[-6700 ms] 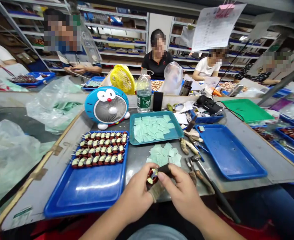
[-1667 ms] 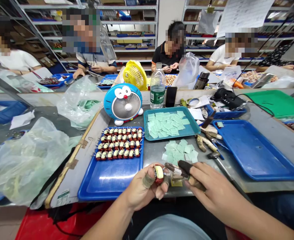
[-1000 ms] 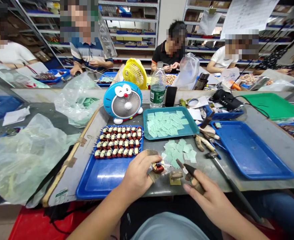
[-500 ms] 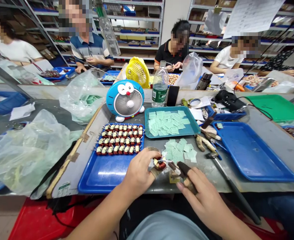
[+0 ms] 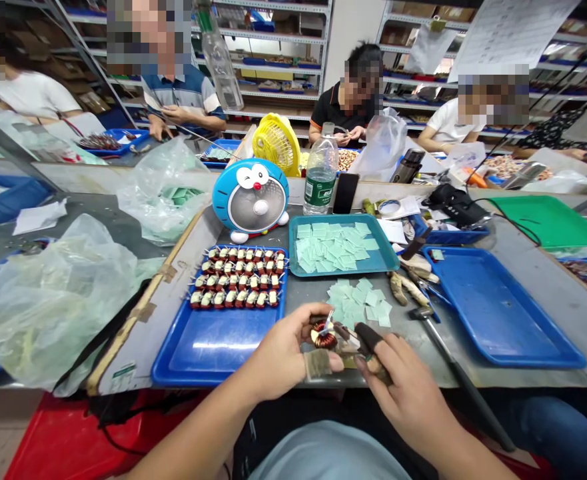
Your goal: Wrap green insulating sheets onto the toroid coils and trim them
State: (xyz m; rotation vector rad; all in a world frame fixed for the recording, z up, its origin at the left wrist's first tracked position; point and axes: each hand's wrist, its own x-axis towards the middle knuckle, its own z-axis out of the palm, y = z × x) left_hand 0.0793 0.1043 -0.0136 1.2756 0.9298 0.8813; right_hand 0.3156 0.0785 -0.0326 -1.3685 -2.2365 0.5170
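Note:
My left hand (image 5: pixel 293 350) has its fingers closed round a copper-wound toroidal coil (image 5: pixel 324 335), whose wire leads point up and to the right. Tape wraps the thumb. In my right hand (image 5: pixel 398 370), which wears a dark finger cover, is a pair of pliers (image 5: pixel 347 337) with worn, wrapped handles. Its jaws are at the coil's leads; whether they grip a wire I cannot tell. Behind the hands lies a loose pile of pale green paper squares (image 5: pixel 356 301). Several similar coils stand in rows on the blue tray (image 5: pixel 203 350) to the left.
A teal tray (image 5: pixel 392 261) holds more green squares. A hammer (image 5: pixel 443 350) and other hand tools lie right of the pile, beside another blue tray (image 5: pixel 513 307). At the back stand a blue cartoon fan (image 5: pixel 250 200), a bottle (image 5: pixel 320 177) and a phone (image 5: pixel 346 193). Co-workers sit opposite.
The pliers have gone from the table into my right hand since the earliest frame. In the last second my left hand has turned the coil, and the jaws have come up to its leads.

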